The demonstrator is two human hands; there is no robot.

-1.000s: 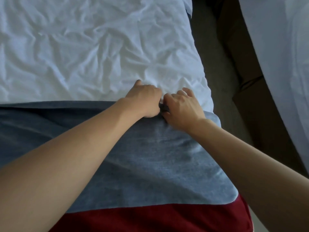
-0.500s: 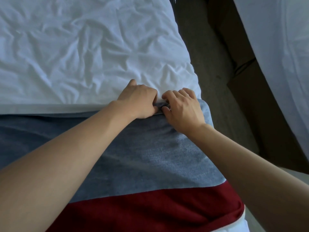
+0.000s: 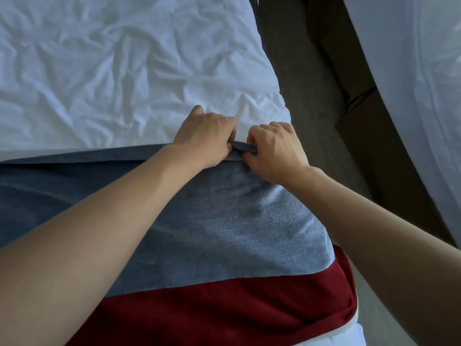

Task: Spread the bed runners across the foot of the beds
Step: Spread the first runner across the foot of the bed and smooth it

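Both hands sit mid-frame, left hand [image 3: 208,138] and right hand [image 3: 273,151] almost touching, each pinching the far edge of the blue-and-red bed runner [image 3: 224,221]. It covers the lower frame over the wrinkled white sheet [image 3: 112,71]. The floor gap [image 3: 306,96] runs up the right side before the next bed [image 3: 411,96].

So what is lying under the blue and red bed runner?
The bed runner lies on the white bed sheet, which shows wrinkled beyond its far edge and at the near corner. Whatever is beneath its middle is covered. Both hands, left and right, pinch its far edge.
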